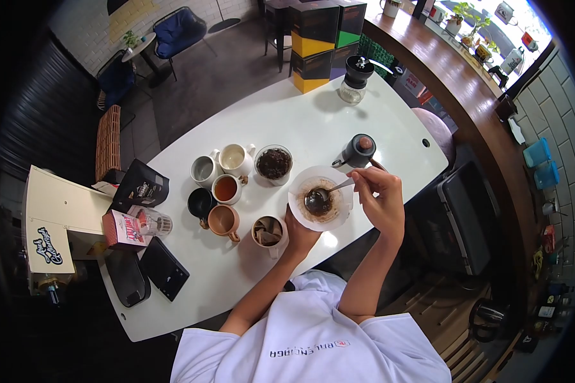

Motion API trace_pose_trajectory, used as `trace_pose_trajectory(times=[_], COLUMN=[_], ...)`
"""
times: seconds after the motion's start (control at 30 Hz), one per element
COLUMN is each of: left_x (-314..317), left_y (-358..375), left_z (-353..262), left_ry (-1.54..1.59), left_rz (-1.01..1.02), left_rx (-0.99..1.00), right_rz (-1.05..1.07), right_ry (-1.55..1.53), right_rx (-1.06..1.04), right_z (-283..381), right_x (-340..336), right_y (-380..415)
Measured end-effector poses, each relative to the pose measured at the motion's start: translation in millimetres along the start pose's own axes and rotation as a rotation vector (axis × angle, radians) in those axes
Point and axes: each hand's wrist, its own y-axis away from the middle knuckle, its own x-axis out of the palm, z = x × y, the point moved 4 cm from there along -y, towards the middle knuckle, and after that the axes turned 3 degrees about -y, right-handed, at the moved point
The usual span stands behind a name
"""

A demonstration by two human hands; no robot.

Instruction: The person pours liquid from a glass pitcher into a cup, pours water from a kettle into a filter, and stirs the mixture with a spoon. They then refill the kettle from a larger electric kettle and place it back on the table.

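Observation:
My right hand (382, 195) pinches the handle of a metal spoon (342, 186), whose bowl dips into dark wet coffee (317, 202). The coffee sits inside a white paper filter (336, 216) with brown grounds smeared up its wall. My left hand (302, 231) grips the side of whatever carries the filter; its fingers are partly hidden below the rim, and the vessel underneath is out of sight. Just left of that hand stands a white mug (275, 251) with folded brownish pieces in it. Beyond the filter is a dark gooseneck kettle (356, 152) with a wooden knob.
Several cups stand left of centre on the white table (201, 281), among them one with amber liquid (226, 189). A glass of dark grounds (274, 164) is beside them. A hand grinder (355, 80) and stacked boxes (314, 48) stand at the back; a phone (164, 268) lies front left.

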Motion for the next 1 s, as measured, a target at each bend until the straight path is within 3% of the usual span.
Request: trace_pose_trajectory(times=[0.63, 1.0], left_x=[0.4, -0.3], left_y=[1.0, 0.0], left_z=[1.4, 0.8], left_ry=[-0.015, 0.032], left_rz=[0.013, 0.001], left_rx=[0.038, 0.037], right_rz=[0.03, -0.056], right_ry=[0.053, 0.008], right_rx=[-0.028, -0.071], right_z=[0.6, 0.4], right_x=[3.8, 1.1], right_y=[0.3, -1.3])
